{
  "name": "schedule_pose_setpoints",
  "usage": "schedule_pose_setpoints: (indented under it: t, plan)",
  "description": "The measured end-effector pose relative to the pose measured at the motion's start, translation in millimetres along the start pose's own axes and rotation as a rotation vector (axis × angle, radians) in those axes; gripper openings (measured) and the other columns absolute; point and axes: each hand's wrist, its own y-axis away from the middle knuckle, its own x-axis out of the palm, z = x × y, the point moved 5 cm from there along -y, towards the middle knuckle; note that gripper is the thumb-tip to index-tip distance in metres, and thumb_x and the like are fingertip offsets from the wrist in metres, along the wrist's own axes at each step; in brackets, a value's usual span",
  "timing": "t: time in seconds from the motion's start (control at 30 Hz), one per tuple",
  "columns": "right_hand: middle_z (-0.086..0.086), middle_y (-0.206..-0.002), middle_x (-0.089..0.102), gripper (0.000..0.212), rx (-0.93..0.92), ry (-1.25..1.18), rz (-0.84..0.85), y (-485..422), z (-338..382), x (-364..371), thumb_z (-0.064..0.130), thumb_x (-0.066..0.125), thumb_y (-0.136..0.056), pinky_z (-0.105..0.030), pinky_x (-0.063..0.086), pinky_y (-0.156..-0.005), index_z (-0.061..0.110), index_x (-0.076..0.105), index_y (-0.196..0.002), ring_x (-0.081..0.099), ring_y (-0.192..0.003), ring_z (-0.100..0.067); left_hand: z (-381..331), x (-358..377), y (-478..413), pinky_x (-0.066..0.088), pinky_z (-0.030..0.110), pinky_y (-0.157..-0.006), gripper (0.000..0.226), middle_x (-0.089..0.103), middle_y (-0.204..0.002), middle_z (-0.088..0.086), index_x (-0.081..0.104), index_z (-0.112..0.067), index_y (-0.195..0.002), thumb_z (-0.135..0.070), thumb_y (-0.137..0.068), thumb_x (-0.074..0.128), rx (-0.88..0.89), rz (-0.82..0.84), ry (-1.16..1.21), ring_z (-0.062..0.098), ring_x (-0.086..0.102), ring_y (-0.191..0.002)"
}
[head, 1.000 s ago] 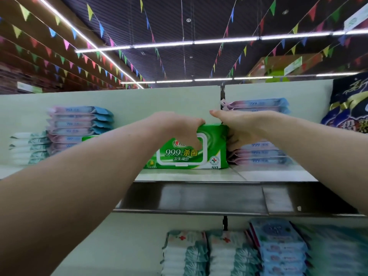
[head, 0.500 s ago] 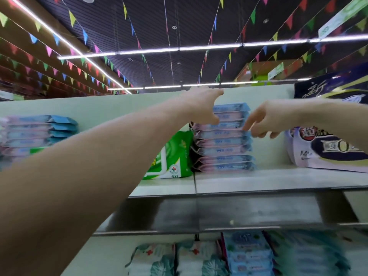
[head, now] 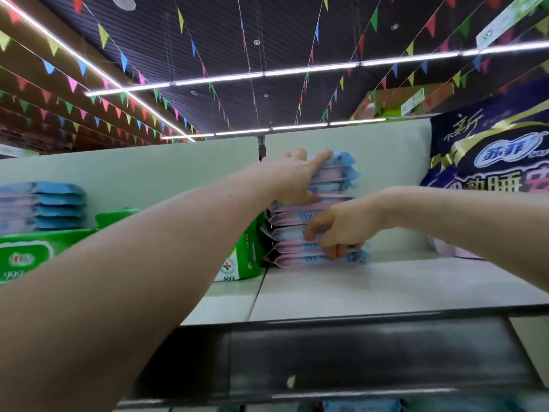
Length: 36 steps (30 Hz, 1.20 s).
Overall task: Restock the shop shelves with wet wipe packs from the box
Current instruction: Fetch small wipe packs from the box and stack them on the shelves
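Bare forearms, uncovered as far as frame shows; left hand (head: 292,178), right hand (head: 344,228) likewise bare.

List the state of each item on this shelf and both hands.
pink-and-blue pack stack, piled flat, slightly uneven
left hand, fingers straight on its upper packs
right hand, fingers curled round its lower packs
green wipe pack, standing on edge, left of stack

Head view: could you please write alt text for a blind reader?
Two hands hold a stack of pink-and-blue wipe packs on a shelf: left hand flat against its top, right hand gripping lower packs. A green pack stands alongside.
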Motion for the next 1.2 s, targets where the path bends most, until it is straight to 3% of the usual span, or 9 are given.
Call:
schedule_pose_setpoints:
  t: [0.13, 0.3, 0.47, 0.57, 0.7, 0.9, 1.0, 1.07, 1.2]
  plan:
    - [0.009, -0.082, 0.062, 0.039, 0.022, 0.016, 0.039, 10, -2, -2, 0.022, 0.049, -0.095, -0.022, 0.046, -0.068, 0.03, 0.044, -0.132, 0.057, -0.072, -0.007, -2, -2, 4, 0.041, 0.048, -0.101, 0.094, 0.03, -0.149, 0.006, -0.008, -0.038, -0.151, -0.054, -0.088, 0.059, -0.009, -0.03, -0.006, 0.029, 0.036, -0.131]
    - [0.001, -0.086, 0.065, 0.016, 0.188, 0.069, -0.035, 31, -42, -36, 0.03, 0.064, -0.089, -0.027, 0.055, -0.076, 0.015, 0.063, -0.087, 0.061, -0.082, -0.012, 7, -9, 13, 0.036, 0.049, -0.108, 0.116, 0.028, -0.15, 0.007, -0.011, -0.03, -0.153, -0.057, -0.076, 0.072, -0.034, -0.03, 0.079, 0.029, 0.033, -0.135]
    - [-0.009, -0.099, 0.061, 0.034, 0.269, -0.143, -0.044, 24, -69, -15, 0.023, 0.074, -0.083, -0.028, 0.055, -0.08, 0.005, 0.056, -0.106, 0.061, -0.089, -0.019, 10, -3, 14, 0.033, 0.05, -0.109, 0.119, 0.03, -0.15, 0.007, -0.012, -0.033, -0.152, -0.058, -0.073, 0.073, -0.045, 0.0, -0.003, 0.029, 0.035, -0.134]
    - [-0.004, -0.082, 0.062, 0.012, 0.197, -0.249, -0.008, 4, -65, 8, 0.007, 0.066, -0.087, -0.018, 0.051, -0.063, 0.012, 0.056, -0.083, 0.057, -0.068, -0.011, 13, -3, 10, 0.038, 0.047, -0.106, 0.115, 0.032, -0.146, 0.007, -0.009, -0.033, -0.153, -0.055, -0.075, 0.074, -0.029, 0.013, 0.026, 0.029, 0.037, -0.13]
    - [-0.001, -0.065, 0.058, 0.024, 0.126, -0.362, -0.128, -8, -62, 8, -0.004, 0.062, -0.085, -0.014, 0.051, -0.051, 0.012, 0.053, -0.07, 0.054, -0.055, -0.008, 18, -2, 8, 0.036, 0.048, -0.109, 0.114, 0.032, -0.144, 0.007, -0.006, -0.033, -0.153, -0.053, -0.075, 0.074, -0.016, 0.039, 0.052, 0.029, 0.036, -0.13]
    - [-0.004, -0.093, 0.066, 0.011, 0.144, -0.27, -0.018, 1, -62, 3, 0.017, 0.067, -0.088, -0.022, 0.054, -0.073, 0.013, 0.061, -0.096, 0.063, -0.083, -0.016, 21, -4, 11, 0.037, 0.045, -0.108, 0.114, 0.034, -0.143, 0.008, -0.003, -0.031, -0.153, -0.051, -0.074, 0.077, -0.008, 0.043, 0.045, 0.029, 0.038, -0.129]
    - [-0.016, -0.124, 0.059, 0.071, 0.238, -0.344, -0.061, 21, -77, -34, 0.042, 0.072, -0.08, -0.034, 0.056, -0.086, 0.005, 0.046, -0.134, 0.063, -0.104, -0.025, 19, -5, 8, 0.041, 0.046, -0.105, 0.115, 0.033, -0.144, 0.006, -0.004, -0.032, -0.153, -0.054, -0.073, 0.075, -0.018, 0.057, 0.076, 0.028, 0.038, -0.129]
    - [-0.017, -0.144, 0.041, 0.093, 0.187, -0.571, -0.135, 26, -73, -54, 0.059, 0.065, -0.074, -0.041, 0.053, -0.091, 0.019, 0.027, -0.149, 0.054, -0.12, -0.032, 18, -4, 5, 0.044, 0.048, -0.101, 0.116, 0.031, -0.145, 0.005, -0.005, -0.033, -0.153, -0.057, -0.072, 0.075, -0.029, 0.058, 0.107, 0.028, 0.037, -0.13]
    - [-0.008, -0.143, 0.046, 0.065, -0.012, -0.83, -0.122, 6, -37, -52, 0.068, 0.041, -0.088, -0.05, 0.045, -0.102, 0.026, 0.044, -0.137, 0.053, -0.122, -0.03, 16, 2, 4, 0.035, 0.051, -0.108, 0.114, 0.03, -0.146, 0.006, -0.005, -0.033, -0.153, -0.063, -0.073, 0.07, -0.035, 0.044, 0.052, 0.029, 0.03, -0.133]
